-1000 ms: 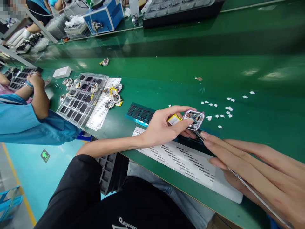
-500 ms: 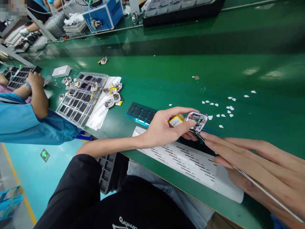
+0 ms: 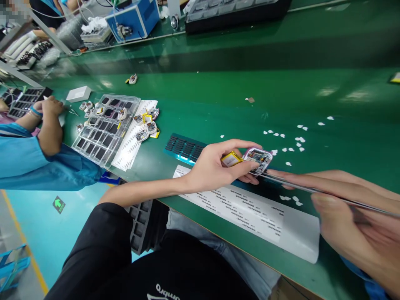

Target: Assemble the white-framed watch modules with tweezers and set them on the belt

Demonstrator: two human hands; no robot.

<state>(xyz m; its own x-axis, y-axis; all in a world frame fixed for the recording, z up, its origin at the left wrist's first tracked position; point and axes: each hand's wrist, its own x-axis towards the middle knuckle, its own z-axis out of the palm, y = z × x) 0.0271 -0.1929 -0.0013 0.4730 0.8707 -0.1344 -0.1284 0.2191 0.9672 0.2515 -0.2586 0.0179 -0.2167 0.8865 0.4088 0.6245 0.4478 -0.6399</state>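
Purple-rimmed and open, a small casing (image 3: 264,155) is clamped between the thumb and fingers of the left hand (image 3: 212,165), above the near part of the green table (image 3: 218,91). Its circuit board is partly covered by the thumb, and its underside is hidden by the fingers. A yellow-edged battery (image 3: 231,159) is seen just beside it, within the curve of the same hand. By the right hand (image 3: 359,212), cut off at the frame's edge, a slim metal tool (image 3: 300,187) is gripped, fingers and thumb closed along it; its tip is brought to the casing's lower edge — whether the two touch cannot be told. At the far right, only a corner of a yellow item (image 3: 396,78) is shown, and a black tray (image 3: 237,21) is cropped at the top.

The table is strewn with white scraps (image 3: 300,139). A printed sheet (image 3: 234,206) is laid below the hands, with a strip of dark pieces (image 3: 184,149) partly covered by the left hand. Further left, a clear tray (image 3: 100,135) is set beside more open casings (image 3: 146,125). A co-worker's blue sleeve (image 3: 21,158) is seen there — and, behind, a blue box (image 3: 134,21) is placed
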